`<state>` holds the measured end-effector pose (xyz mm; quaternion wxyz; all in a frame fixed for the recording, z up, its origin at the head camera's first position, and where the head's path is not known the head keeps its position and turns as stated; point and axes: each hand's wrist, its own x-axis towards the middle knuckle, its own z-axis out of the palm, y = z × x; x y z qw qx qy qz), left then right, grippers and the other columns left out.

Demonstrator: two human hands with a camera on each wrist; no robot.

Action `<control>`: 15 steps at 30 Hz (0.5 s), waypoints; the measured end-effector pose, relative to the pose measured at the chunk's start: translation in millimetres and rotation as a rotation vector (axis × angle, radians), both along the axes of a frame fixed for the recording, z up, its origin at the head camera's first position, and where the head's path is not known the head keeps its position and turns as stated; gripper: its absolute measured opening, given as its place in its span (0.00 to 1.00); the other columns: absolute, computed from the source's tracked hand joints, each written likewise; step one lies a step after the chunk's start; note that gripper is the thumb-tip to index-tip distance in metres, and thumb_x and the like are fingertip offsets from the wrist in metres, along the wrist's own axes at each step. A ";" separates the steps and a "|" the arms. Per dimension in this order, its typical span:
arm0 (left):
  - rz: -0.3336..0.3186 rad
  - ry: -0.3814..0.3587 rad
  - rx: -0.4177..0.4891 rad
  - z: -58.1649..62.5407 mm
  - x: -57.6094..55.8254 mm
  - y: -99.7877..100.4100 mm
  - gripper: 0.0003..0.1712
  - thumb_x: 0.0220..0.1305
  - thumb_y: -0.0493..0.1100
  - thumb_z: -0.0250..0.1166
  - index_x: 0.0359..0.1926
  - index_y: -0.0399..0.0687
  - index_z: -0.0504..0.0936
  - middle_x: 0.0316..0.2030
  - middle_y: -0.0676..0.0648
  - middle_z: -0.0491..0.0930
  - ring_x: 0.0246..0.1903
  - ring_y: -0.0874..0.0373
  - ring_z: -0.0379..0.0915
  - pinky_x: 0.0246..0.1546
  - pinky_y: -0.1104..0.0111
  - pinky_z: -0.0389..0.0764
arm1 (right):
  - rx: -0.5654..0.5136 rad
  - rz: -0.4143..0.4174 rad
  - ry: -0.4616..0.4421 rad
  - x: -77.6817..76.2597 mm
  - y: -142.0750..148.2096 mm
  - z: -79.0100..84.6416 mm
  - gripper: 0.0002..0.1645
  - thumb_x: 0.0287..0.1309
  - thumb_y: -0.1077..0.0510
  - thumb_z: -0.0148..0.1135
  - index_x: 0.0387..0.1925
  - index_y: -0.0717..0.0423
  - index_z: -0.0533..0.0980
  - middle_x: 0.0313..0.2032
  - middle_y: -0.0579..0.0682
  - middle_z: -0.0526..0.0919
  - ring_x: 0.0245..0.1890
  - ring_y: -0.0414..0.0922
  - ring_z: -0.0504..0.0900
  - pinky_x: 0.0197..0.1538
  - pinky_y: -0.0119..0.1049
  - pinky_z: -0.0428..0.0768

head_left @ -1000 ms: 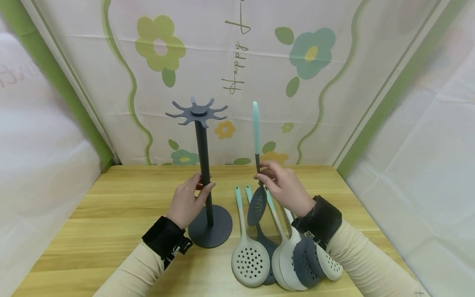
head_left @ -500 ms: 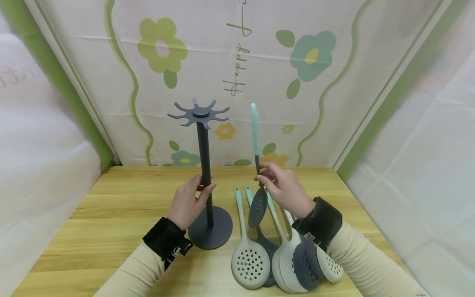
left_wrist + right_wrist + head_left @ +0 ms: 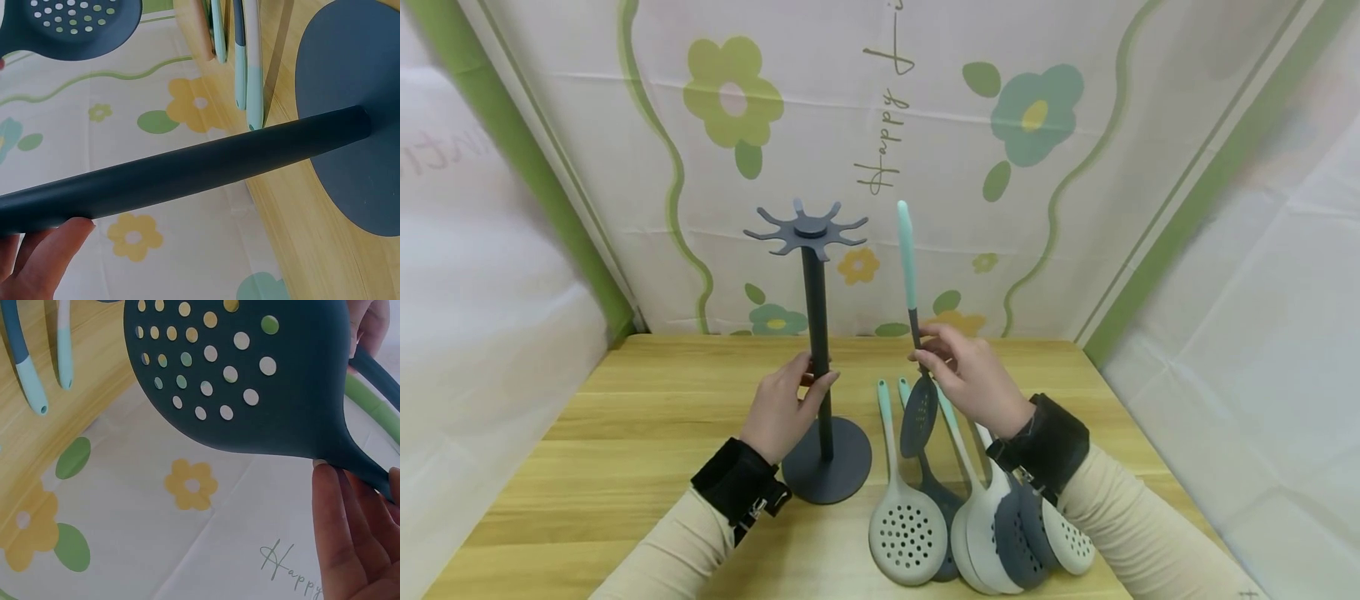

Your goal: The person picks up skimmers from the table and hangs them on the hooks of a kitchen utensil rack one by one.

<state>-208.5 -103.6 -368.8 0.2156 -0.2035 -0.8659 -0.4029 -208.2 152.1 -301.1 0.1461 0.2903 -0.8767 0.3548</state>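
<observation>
My left hand (image 3: 784, 406) grips the dark post of an upright utensil stand (image 3: 817, 321), thumb and fingers round its lower half. The stand has a ring of open hooks on top, with nothing hanging from them, and a round base (image 3: 350, 75). To the right, my right hand (image 3: 973, 377) pinches a dark skimmer (image 3: 237, 381) by the neck just above its holed head. It is held head down, over the other utensils, its mint handle (image 3: 906, 258) pointing up and leaning slightly left. In the left wrist view only the thumb and part of the fingers (image 3: 53, 262) show.
Right of the stand lie a light grey skimmer (image 3: 907, 533), a dark utensil (image 3: 934, 483) partly under it, and several overlapping grey, white and dark utensils (image 3: 992, 533), their mint handles pointing away. A flowered cloth (image 3: 880, 108) rises behind the wooden table (image 3: 647, 417).
The skimmer's handle end has tipped a little left, towards the stand's hooks. My left hand keeps its grip on the post, and the utensils on the table lie as before.
</observation>
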 end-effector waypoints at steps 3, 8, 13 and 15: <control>-0.001 0.002 -0.001 0.1 0.0 0.0 0.10 0.71 0.43 0.62 0.44 0.41 0.77 0.36 0.43 0.82 0.38 0.48 0.84 0.31 0.65 0.87 | 0.005 0.006 0.018 -0.3 -2.1 1.8 0.17 0.68 0.64 0.58 0.55 0.66 0.73 0.41 0.58 0.89 0.40 0.49 0.88 0.40 0.40 0.87; -0.002 -0.004 0.002 0.4 -0.3 0.3 0.10 0.71 0.44 0.62 0.44 0.41 0.77 0.36 0.43 0.82 0.38 0.48 0.84 0.31 0.64 0.87 | 0.012 0.017 0.040 -0.4 -5.4 3.9 0.16 0.68 0.64 0.59 0.55 0.66 0.74 0.39 0.58 0.89 0.39 0.49 0.89 0.39 0.39 0.87; -0.001 0.002 0.004 -0.7 -1.0 0.1 0.09 0.71 0.43 0.62 0.44 0.41 0.77 0.36 0.43 0.83 0.38 0.49 0.84 0.31 0.65 0.87 | 0.014 0.028 0.037 -0.7 -8.3 4.2 0.15 0.68 0.64 0.59 0.54 0.65 0.74 0.39 0.57 0.89 0.38 0.48 0.89 0.38 0.38 0.86; 0.000 0.003 0.005 -0.9 -0.9 0.0 0.09 0.71 0.43 0.62 0.44 0.41 0.78 0.36 0.43 0.83 0.38 0.49 0.84 0.31 0.65 0.87 | 0.015 0.031 0.037 -1.1 -8.9 3.6 0.15 0.68 0.64 0.59 0.53 0.65 0.74 0.39 0.57 0.89 0.38 0.48 0.88 0.38 0.37 0.86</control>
